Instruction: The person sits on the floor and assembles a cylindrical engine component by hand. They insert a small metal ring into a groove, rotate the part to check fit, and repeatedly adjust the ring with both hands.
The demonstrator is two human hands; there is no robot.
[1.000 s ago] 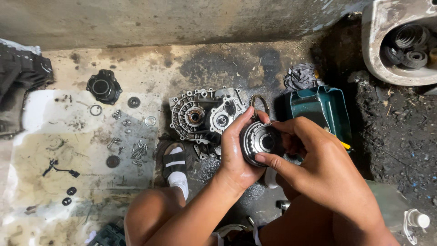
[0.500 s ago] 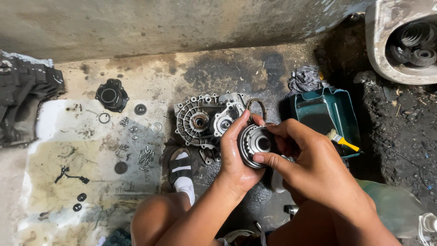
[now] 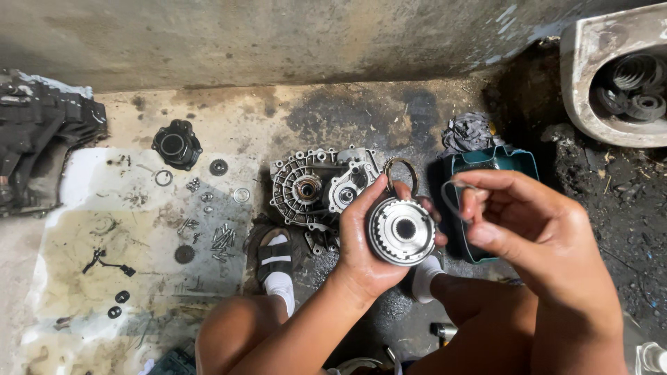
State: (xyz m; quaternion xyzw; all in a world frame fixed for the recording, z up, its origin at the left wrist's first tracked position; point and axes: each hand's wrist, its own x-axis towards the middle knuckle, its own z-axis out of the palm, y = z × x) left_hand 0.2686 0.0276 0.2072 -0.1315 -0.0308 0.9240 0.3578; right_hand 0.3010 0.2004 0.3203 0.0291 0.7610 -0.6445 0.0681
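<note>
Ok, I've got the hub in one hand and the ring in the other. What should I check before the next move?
1. Left hand grip on the toothed hub: ok, cupped in the palm with the thumb along its rim.
2. Hub's splined bore uncovered and facing the camera: ok.
3. Right hand grip on the thin wire ring: ok, pinched at the fingertips.
4. Ring clear of the hub: ok, held apart, to its right.
5. Ring shape sound: cannot tell, the fingers hide part of it.
6. Hub teeth clean and undamaged: cannot tell, too small to judge.
</note>
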